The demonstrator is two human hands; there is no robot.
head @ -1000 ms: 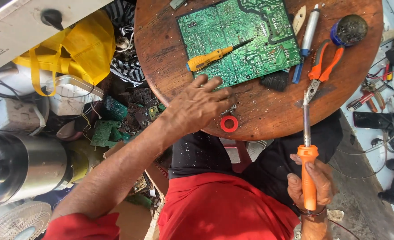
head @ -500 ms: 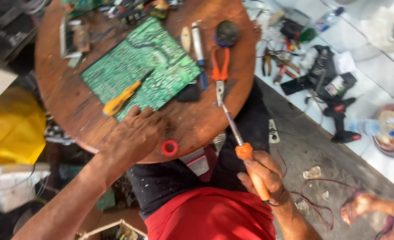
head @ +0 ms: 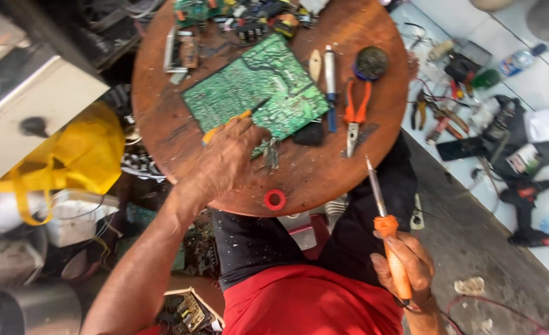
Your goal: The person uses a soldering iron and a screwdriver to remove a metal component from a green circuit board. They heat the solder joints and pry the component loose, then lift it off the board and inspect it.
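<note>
The right hand [head: 411,263] grips the orange-handled soldering iron [head: 383,214], its tip over the round surface [head: 163,124] edge. The left hand [head: 228,161] lies flat, holding nothing, by the green circuit board [head: 256,93]. A slip could bring the tip against that wrist, I reckon.

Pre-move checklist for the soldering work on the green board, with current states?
1. Right hand has a firm grip on the soldering iron by its orange handle: ok.
2. Iron tip clear of board and table: ok, it sits off the table edge.
3. Left hand steadies the green circuit board: ok, fingers rest on its near edge.
4. Yellow-handled screwdriver off the work area: not ok, it lies on the board under the hand.
5. Iron hot: cannot tell.
6. Orange-handled pliers within reach on the round wooden table: ok.
</note>
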